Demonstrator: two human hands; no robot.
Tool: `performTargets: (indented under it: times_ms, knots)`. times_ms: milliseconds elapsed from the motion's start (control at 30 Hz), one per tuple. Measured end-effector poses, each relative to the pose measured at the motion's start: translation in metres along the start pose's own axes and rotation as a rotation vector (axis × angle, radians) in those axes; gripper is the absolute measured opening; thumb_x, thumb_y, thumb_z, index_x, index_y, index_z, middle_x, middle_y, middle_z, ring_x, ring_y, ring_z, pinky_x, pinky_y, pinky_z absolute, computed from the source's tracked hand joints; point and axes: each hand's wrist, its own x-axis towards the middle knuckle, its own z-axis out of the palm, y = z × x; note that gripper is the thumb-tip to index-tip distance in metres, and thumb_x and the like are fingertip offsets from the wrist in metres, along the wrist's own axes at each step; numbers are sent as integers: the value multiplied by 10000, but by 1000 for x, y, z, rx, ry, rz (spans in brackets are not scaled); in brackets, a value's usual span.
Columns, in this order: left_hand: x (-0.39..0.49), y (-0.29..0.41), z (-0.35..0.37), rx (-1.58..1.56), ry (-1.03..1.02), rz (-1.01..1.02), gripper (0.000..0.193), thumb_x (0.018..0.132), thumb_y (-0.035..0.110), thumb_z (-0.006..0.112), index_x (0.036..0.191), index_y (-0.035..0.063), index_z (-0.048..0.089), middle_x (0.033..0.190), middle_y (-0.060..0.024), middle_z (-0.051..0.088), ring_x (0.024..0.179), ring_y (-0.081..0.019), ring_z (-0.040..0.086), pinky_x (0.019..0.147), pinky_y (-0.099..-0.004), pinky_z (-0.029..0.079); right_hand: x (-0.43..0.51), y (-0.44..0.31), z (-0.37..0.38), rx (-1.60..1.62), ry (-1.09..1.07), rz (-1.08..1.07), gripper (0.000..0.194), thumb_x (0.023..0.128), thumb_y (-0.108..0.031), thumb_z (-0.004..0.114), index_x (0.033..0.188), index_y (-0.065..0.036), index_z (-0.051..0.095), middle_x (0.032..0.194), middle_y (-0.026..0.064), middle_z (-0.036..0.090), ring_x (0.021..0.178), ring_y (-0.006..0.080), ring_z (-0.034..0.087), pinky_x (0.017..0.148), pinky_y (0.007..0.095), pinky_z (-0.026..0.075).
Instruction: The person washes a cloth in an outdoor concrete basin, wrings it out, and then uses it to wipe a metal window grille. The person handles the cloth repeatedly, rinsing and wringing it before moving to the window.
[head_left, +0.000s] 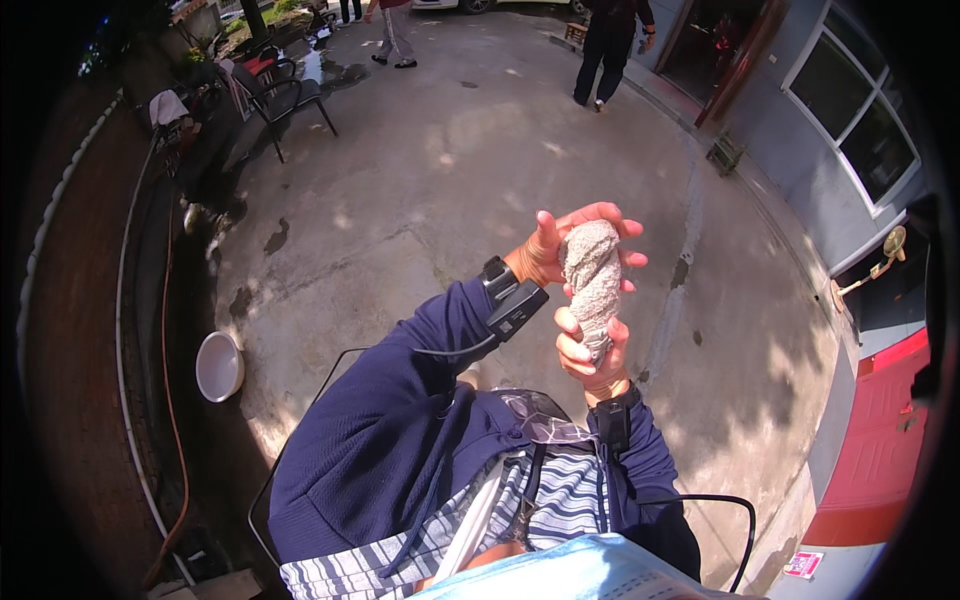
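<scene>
A twisted, light beige textured cloth (594, 281) is held upright in front of me, above the concrete yard. My left hand (577, 244) is at its upper end, palm turned up beneath it, with the thumb on one side and the fingers spread past the other. My right hand (592, 352) grips its lower end between thumb and fingers. Each wrist bears a black strapped device, and dark cables run beside both arms.
A white basin (220, 367) stands on the left by an orange hose (171, 375). Farther off are a black armchair (277, 97) and walking people (609, 49), (394, 34). A small green stool-like object (724, 154) stands by the right wall; a red door (874, 442) is nearer.
</scene>
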Motion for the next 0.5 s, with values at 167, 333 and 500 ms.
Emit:
performTargets:
  times_ms: [167,333,500]
  knots:
    - [43,32,-57,226,377,-236,387,705,241,703,945,89,439,851,-75,508,875,-229,569,743,-424,511,35,-80,-31,-235,160,-7,641,726,-302,667,1213,-58,328,857,69,425,591,120,441,378,166,325]
    - [72,23,-145,874,458,-497,182,721,129,627,821,70,486,702,-35,558,668,-145,565,574,-294,460,55,-137,-103,-453,582,70,404,749,-196,642,1061,-73,418,839,56,471,614,150,475,391,203,345]
    - [81,-20,-236,1421,400,-669,198,673,105,576,851,59,503,750,-135,579,689,-295,557,596,-364,442,67,-174,-193,-510,904,105,220,758,-138,608,927,-67,486,760,38,490,549,142,505,355,210,333]
